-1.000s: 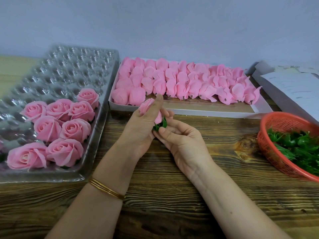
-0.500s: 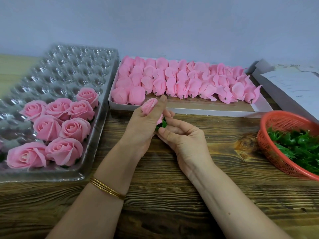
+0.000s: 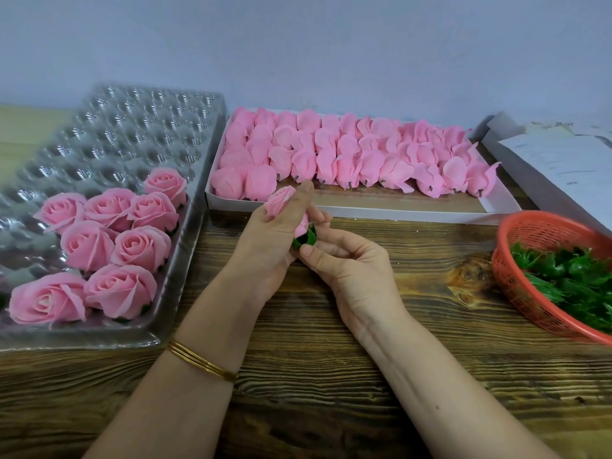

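Observation:
A pink rose bud (image 3: 280, 200) is held above the wooden table (image 3: 331, 376), just in front of the white box. My left hand (image 3: 271, 240) grips the bud, thumb up along its side. A green leaf base (image 3: 306, 240) sits at the bud's lower end. My right hand (image 3: 344, 263) pinches that green base with thumb and fingers. Most of the bud is hidden by my left hand.
A clear plastic cell tray (image 3: 132, 134) at left holds several opened pink roses (image 3: 132, 246). A white box (image 3: 364, 210) behind the hands holds rows of closed pink buds (image 3: 347, 154). A red basket (image 3: 536, 233) of green leaf bases (image 3: 569, 276) stands at right, papers (image 3: 563, 160) behind it.
Both hands stay together on the bud. The right fingers have shifted slightly around the green base; the bud sits about where it was.

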Action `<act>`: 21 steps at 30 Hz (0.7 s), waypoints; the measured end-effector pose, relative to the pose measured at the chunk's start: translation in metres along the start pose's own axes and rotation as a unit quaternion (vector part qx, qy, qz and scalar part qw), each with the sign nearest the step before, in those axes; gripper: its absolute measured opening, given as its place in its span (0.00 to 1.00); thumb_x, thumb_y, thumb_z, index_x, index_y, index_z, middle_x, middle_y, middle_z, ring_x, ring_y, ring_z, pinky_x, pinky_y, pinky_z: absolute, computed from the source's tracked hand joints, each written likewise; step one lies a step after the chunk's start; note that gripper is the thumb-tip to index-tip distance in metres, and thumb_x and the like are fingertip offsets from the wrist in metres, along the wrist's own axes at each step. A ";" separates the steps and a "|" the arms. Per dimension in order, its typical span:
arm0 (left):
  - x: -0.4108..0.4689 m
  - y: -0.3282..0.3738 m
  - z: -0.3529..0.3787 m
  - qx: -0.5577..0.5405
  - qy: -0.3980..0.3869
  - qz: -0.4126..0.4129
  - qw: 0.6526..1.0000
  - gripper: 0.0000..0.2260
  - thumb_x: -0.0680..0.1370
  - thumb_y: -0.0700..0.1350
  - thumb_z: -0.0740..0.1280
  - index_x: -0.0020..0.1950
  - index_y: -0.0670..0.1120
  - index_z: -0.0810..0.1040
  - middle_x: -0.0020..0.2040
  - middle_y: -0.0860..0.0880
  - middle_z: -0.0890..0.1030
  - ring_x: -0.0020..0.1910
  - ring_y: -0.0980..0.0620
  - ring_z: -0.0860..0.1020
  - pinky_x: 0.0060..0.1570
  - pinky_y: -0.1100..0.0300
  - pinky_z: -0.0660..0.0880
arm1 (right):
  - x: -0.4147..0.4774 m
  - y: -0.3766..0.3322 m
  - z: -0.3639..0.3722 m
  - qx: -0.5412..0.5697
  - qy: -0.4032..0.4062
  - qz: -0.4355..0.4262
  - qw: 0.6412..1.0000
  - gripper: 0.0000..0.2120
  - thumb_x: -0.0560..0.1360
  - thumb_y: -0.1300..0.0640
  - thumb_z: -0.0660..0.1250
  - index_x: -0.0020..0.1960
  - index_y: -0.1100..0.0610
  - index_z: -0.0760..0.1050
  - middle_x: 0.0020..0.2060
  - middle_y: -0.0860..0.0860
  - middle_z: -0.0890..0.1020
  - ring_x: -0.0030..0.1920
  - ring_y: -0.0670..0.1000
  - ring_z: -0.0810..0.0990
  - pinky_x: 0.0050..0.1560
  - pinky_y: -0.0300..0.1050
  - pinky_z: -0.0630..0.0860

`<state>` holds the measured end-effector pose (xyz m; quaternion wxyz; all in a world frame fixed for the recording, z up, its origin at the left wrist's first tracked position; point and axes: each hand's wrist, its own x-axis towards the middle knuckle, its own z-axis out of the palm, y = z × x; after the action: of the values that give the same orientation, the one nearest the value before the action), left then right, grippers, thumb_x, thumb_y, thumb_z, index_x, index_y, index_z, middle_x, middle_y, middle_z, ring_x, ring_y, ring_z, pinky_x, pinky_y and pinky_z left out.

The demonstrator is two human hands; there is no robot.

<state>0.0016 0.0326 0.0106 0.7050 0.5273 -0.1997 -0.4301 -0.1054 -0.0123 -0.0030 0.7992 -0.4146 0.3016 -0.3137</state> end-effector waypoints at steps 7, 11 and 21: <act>0.001 -0.001 0.000 0.007 -0.014 -0.006 1.000 0.15 0.71 0.59 0.69 0.32 0.48 0.81 0.41 0.47 0.84 0.46 0.51 0.82 0.56 0.49 0.79 | -0.002 0.000 0.002 -0.011 0.007 0.002 1.000 0.16 0.69 0.75 0.70 0.56 0.68 0.79 0.34 0.55 0.85 0.42 0.53 0.85 0.51 0.47 0.83; 0.001 -0.001 -0.001 0.007 -0.020 -0.008 1.000 0.15 0.70 0.59 0.69 0.32 0.49 0.82 0.41 0.47 0.84 0.48 0.50 0.82 0.58 0.48 0.79 | -0.002 -0.001 0.004 0.009 0.012 0.007 1.000 0.17 0.70 0.76 0.69 0.58 0.70 0.78 0.36 0.58 0.84 0.42 0.53 0.85 0.49 0.45 0.83; 0.000 0.001 -0.003 0.010 -0.021 -0.001 1.000 0.17 0.70 0.59 0.68 0.37 0.45 0.80 0.43 0.44 0.83 0.46 0.48 0.81 0.49 0.52 0.79 | -0.003 -0.005 0.004 0.066 -0.007 0.056 0.996 0.15 0.70 0.78 0.66 0.56 0.70 0.78 0.43 0.62 0.85 0.45 0.55 0.86 0.46 0.42 0.83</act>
<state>0.0044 0.0343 0.0102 0.6952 0.5252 -0.2179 -0.4398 -0.1057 -0.0105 0.0040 0.8433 -0.3453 0.2974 -0.2849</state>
